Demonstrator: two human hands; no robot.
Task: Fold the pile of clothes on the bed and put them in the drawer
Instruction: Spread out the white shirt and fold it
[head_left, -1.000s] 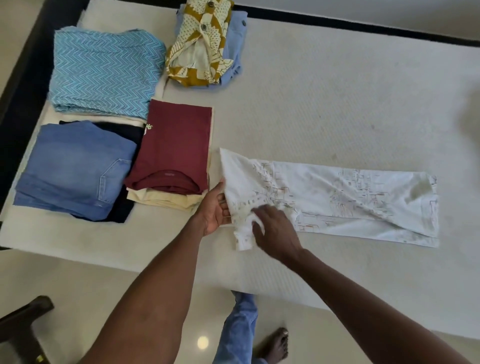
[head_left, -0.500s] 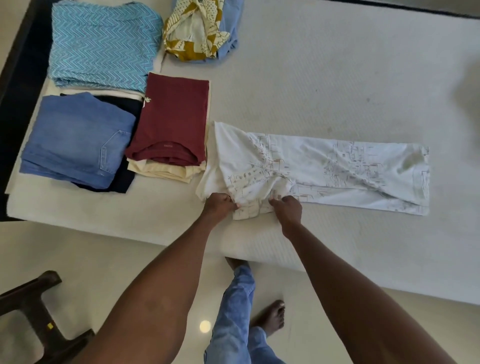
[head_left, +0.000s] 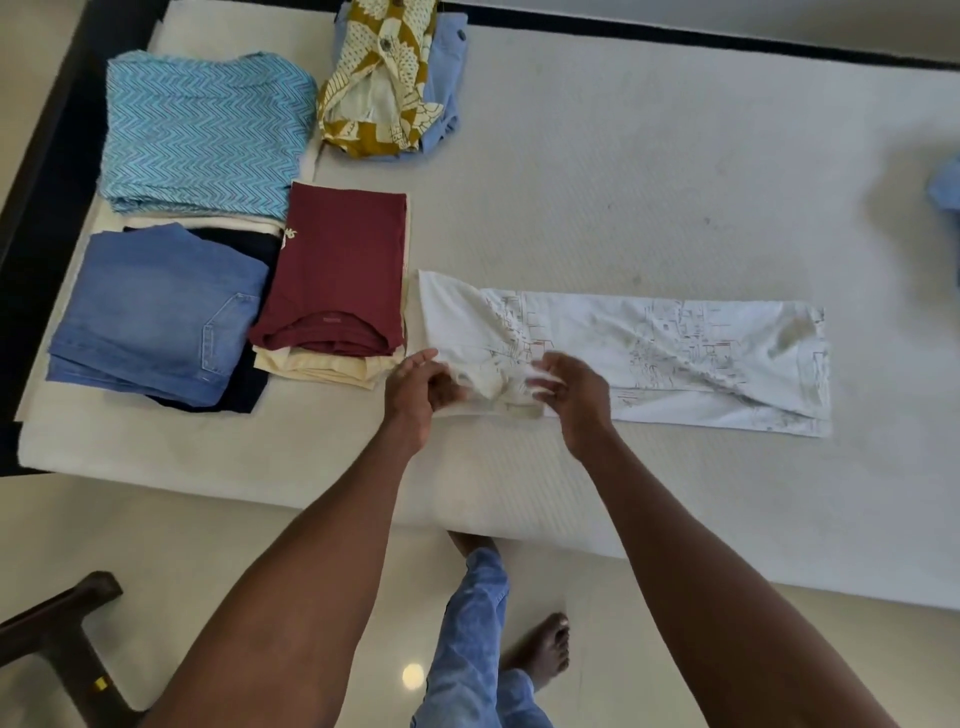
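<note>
Home bedroom: bed (head_left: 649, 156), folded clothes stacks (head_left: 332, 270), tiled floor (head_left: 208, 525).

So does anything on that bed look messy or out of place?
Mostly tidy. The mustard and cream patterned shirt at the far edge is bunched and gaping open, unlike the flat folded maroon t-shirt. The long white printed garment has a twisted crease, and a loose blue cloth pokes in at the right edge.

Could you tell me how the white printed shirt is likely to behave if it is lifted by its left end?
The white shirt would probably sag and unfold: it lies limp and creased on the bed. It looks thin, so likely light. Where the left hand and right hand grip it, the cloth bunches, so it is floppy, not stiff.
</note>
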